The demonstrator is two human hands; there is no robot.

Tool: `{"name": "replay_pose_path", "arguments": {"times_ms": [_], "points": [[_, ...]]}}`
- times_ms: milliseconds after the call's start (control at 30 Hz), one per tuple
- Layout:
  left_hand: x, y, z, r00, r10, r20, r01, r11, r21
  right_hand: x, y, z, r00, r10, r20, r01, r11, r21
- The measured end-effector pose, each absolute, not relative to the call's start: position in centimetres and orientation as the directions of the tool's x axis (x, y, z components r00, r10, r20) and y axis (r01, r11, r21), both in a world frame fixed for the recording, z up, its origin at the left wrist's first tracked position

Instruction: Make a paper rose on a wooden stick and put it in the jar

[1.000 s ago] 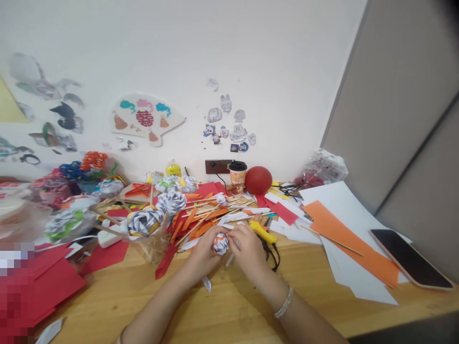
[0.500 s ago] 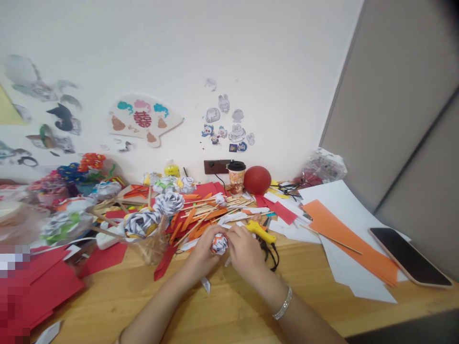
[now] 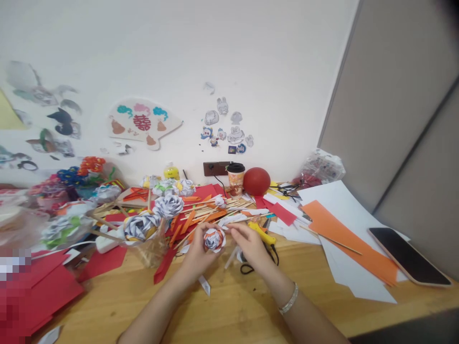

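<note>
A rolled paper rose (image 3: 214,239) in white and orange sits in my left hand (image 3: 198,251), whose fingers are closed around its side, with the bloom turned up toward me. My right hand (image 3: 253,248) is just right of the rose, fingers stretched toward its edge; a small gap shows between them. Behind the right hand lies a yellow hot glue gun (image 3: 263,234) with a black cord. A pale stick (image 3: 231,258) shows on the table between my wrists. Wooden sticks (image 3: 204,210) and orange paper strips (image 3: 188,220) are heaped beyond my hands.
Finished paper roses (image 3: 141,225) stand in a clear wrapped holder at left. Red paper sheets (image 3: 50,291) lie at the left front. A lidded cup (image 3: 235,181) and red balloon (image 3: 256,181) are by the wall. Orange paper (image 3: 344,239) and a phone (image 3: 405,255) lie at right.
My right hand has moved right, away from the rose, and its fingers have spread. The rose in my left hand has shifted slightly left and shows more of its face.
</note>
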State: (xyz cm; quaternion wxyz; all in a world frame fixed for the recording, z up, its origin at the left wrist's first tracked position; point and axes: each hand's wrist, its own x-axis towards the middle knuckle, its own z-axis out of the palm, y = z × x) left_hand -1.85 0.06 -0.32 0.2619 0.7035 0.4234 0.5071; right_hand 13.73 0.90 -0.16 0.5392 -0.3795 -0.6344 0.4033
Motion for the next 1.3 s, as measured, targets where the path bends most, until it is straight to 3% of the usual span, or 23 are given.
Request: {"name": "replay_pose_path", "arguments": {"times_ms": [133,400,533,733,867,967,1100,1167,1300], "points": [[-1.5,-0.1,0.1,0.17,0.887,0.428,0.255,-0.46,0.851,13.5,1.0,-0.4,-0.202,0.922,0.33,-0.064,0.324,-0.944],[-1.8,-0.6,0.6,0.167,0.874,0.456,0.353,-0.485,0.8,13.1,0.4,-0.3,-0.209,0.872,0.443,0.138,0.475,-0.869],[-1.5,-0.7,0.5,0.2,0.852,0.483,0.404,-0.521,0.752,13.3,0.2,-0.2,-0.13,0.834,0.536,0.151,0.551,-0.821],[-1.4,-0.5,0.1,0.29,0.841,0.457,0.426,-0.541,0.725,13.4,0.7,-0.5,-0.16,0.905,0.395,0.06,0.408,-0.911],[-1.4,-0.5,-0.1,0.309,0.827,0.47,0.461,-0.562,0.687,13.5,0.7,-0.3,-0.172,0.9,0.4,0.07,0.417,-0.906],[-1.3,-0.5,-0.1,0.304,0.81,0.502,0.477,-0.585,0.656,13.6,0.3,-0.1,-0.138,0.835,0.533,0.24,0.55,-0.8],[-1.1,-0.4,0.0,0.298,0.802,0.518,0.493,-0.594,0.636,13.4,0.0,-0.2,-0.147,0.677,0.721,0.525,0.671,-0.523],[-1.1,-0.4,-0.1,0.302,0.801,0.516,0.496,-0.595,0.633,13.4,0.1,-0.4,-0.143,0.675,0.724,0.537,0.667,-0.516],[-1.3,-0.1,-0.6,0.297,0.788,0.539,0.51,-0.608,0.609,13.2,0.4,-0.7,-0.113,0.724,0.68,0.447,0.649,-0.616]]}}
